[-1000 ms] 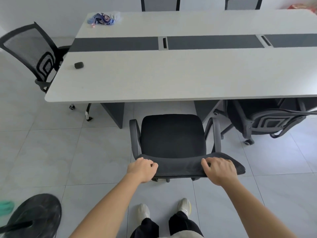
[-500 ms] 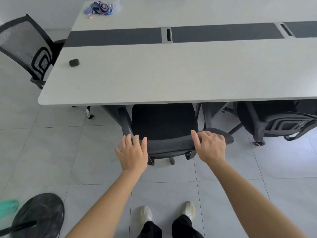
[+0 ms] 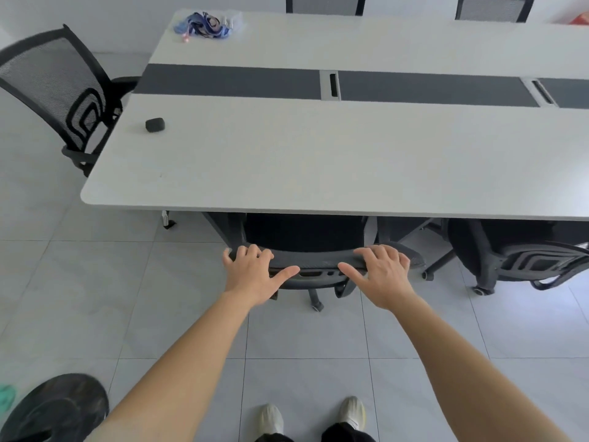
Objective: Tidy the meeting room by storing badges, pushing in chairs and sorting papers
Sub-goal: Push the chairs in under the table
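Chair [image 3: 306,234] first: most of it is out of my sight. The seat runs in under the near edge of the table [image 3: 318,161], so I only get a dark strip of cushion, the top of the backrest and part of the base below it. Both armrests are largely hidden by the tabletop. The chair faces the far side. The top edge of its backrest runs left to right, parallel with the near table edge.

My left hand [image 3: 251,272] is on the left end of that top edge and my right hand [image 3: 385,275] is on the right end. On each, the fingers [image 3: 250,252] curl over the top while the thumb lies spread along the near face, so both hands are grasping the backrest.

Far left on the table lies a blue tangle of badges [image 3: 204,25] with something clear beside it. I can't tell whether that is a pouch. A small dark object [image 3: 155,124] sits near the left end, too small to identify. The slots [image 3: 333,85] in the dark centre strip show only blackness inside.

A mesh chair [image 3: 54,84] stands at the left end, angled off from the table. Another chair [image 3: 526,260] on the right is partly tucked under and cut off by the frame. Two chair backs [image 3: 322,4] at the far side are cropped at the top. A round black thing [image 3: 57,406] at the near left is blurred and cut off, and I can't make out what it is.
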Tool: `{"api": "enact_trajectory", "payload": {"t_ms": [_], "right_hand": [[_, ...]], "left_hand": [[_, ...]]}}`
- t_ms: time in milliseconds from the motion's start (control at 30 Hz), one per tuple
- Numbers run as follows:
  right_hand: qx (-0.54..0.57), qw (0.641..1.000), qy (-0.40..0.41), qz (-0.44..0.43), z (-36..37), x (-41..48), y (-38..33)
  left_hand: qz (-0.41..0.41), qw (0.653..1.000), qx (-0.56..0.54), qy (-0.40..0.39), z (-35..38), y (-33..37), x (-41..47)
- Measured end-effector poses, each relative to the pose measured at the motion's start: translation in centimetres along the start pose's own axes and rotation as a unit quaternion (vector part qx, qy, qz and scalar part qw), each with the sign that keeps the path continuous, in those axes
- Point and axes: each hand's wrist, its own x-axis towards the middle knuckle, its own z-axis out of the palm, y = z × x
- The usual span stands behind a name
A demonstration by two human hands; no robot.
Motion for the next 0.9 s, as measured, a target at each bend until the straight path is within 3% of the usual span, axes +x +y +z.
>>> {"api": "enact_trajectory", "payload": {"t_ms": [500,700,900], "right_hand": [[0.001,0.998,0.009,0.061,-1.6,8.0,-4.9],[0.039,0.998,-0.028,0.038,-3.9,9.7,-6.4],[0.061,0.992,0.103,-0.042,-11.5,17.5,-12.9]], "left_hand": [[0.02,0.999,0.022,0.014,-2.5,-3.7,8.5],[0.008,0.999,0.001,-0.046,-5.6,-5.4,9.4],[-0.044,0.99,0.028,0.133,-16.5,-11.3,14.6]]}}
